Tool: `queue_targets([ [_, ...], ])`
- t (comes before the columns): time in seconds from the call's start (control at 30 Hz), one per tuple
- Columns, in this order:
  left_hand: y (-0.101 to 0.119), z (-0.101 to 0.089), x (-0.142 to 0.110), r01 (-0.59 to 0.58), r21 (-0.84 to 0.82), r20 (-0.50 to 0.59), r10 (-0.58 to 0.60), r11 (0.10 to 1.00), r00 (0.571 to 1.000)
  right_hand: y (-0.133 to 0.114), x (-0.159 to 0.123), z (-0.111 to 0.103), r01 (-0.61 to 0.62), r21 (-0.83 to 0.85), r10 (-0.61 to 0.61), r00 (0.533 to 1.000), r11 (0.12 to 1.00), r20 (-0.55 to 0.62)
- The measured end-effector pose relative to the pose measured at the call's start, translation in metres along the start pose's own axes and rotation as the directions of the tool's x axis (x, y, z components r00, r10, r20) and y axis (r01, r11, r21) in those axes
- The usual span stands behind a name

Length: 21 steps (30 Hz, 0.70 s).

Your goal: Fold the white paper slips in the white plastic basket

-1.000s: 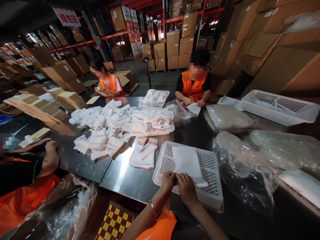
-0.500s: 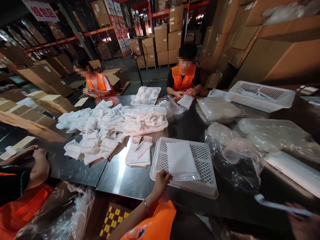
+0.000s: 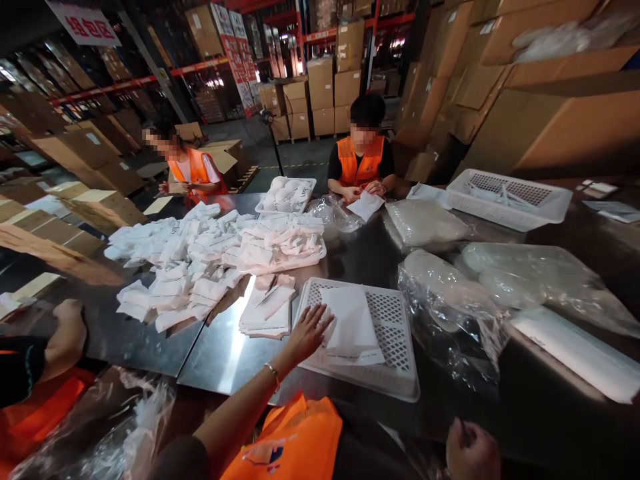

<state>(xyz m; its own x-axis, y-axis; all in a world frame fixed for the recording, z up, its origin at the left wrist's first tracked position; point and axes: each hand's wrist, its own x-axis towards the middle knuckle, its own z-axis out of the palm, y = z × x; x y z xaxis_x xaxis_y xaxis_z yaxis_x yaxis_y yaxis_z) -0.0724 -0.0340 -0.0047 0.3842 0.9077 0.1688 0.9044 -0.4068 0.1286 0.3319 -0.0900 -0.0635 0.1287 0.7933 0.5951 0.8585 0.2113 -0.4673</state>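
My left hand (image 3: pixel 309 333) lies open, fingers spread, at the left edge of a white pouch (image 3: pixel 350 320). The pouch rests flat on an upturned white perforated plastic basket (image 3: pixel 395 347). Low at the right, my right hand (image 3: pixel 473 450) is curled closed over the dark tabletop; what it holds, if anything, I cannot make out. Left of the basket is a stack of white pouches (image 3: pixel 267 313) with a thin dark tool (image 3: pixel 271 285) on top. A large heap of folded white packets (image 3: pixel 185 260) spreads farther left.
Clear plastic bags (image 3: pixel 450 307) and a long white bundle (image 3: pixel 575 347) lie on the right. Behind them stands a white basket (image 3: pixel 510 200) with strips inside. Two co-workers in orange vests (image 3: pixel 367 160) sit across the table; another person's arm (image 3: pixel 67 337) rests at the left.
My left hand has gone from gripping the pouch's lower left corner to lying spread on its left edge. My right hand has moved left; the white strip near it is gone from view.
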Motion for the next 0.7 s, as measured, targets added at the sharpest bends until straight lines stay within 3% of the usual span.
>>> queue_targets([
  [0.07,0.002,0.003,0.017,-0.150,0.038,0.040,0.148,0.988,0.988,-0.018,0.040,0.018,0.248,-0.020,-0.249,0.966,0.969,-0.069],
  [0.1,0.004,0.004,0.024,-0.212,0.040,0.053,0.209,0.977,0.976,-0.031,0.065,0.030,0.415,-0.015,-0.415,0.908,0.910,-0.049],
  [0.13,0.005,0.004,0.029,-0.259,0.036,0.064,0.256,0.965,0.964,-0.047,0.090,0.042,0.571,0.015,-0.571,0.821,0.821,0.021],
  [0.2,0.006,0.004,0.035,-0.295,0.019,0.082,0.293,0.955,0.953,-0.078,0.134,0.070,0.803,0.089,-0.802,0.568,0.589,0.186],
  [0.27,0.007,0.004,0.037,-0.281,-0.007,0.096,0.280,0.960,0.955,-0.101,0.160,0.098,0.907,0.232,-0.910,0.273,0.352,0.313],
  [0.3,0.006,0.005,0.036,-0.270,-0.022,0.098,0.271,0.963,0.958,-0.107,0.166,0.110,0.915,0.297,-0.921,0.161,0.275,0.355],
  [0.33,0.006,0.007,0.035,-0.264,-0.034,0.093,0.266,0.964,0.960,-0.108,0.168,0.121,0.910,0.348,-0.922,0.083,0.225,0.379],
  [0.37,0.006,0.009,0.033,-0.261,-0.042,0.081,0.263,0.965,0.961,-0.105,0.167,0.129,0.900,0.388,-0.920,0.035,0.199,0.390],
  [0.4,0.006,0.012,0.031,-0.265,-0.042,0.063,0.267,0.963,0.962,-0.098,0.166,0.136,0.890,0.410,-0.916,0.020,0.199,0.401],
  [0.5,0.007,0.018,0.025,-0.280,0.006,0.005,0.280,0.960,0.960,-0.069,0.166,0.147,0.887,0.421,-0.944,0.050,0.192,0.327],
  [0.57,0.011,0.017,0.023,-0.293,0.035,-0.029,0.294,0.955,0.955,-0.055,0.169,0.150,0.888,0.436,-0.970,0.046,0.150,0.240],
  [0.7,0.022,0.007,0.025,-0.350,0.002,-0.062,0.349,0.937,0.935,-0.049,0.177,0.155,0.838,0.537,-0.977,-0.021,0.097,0.211],
])
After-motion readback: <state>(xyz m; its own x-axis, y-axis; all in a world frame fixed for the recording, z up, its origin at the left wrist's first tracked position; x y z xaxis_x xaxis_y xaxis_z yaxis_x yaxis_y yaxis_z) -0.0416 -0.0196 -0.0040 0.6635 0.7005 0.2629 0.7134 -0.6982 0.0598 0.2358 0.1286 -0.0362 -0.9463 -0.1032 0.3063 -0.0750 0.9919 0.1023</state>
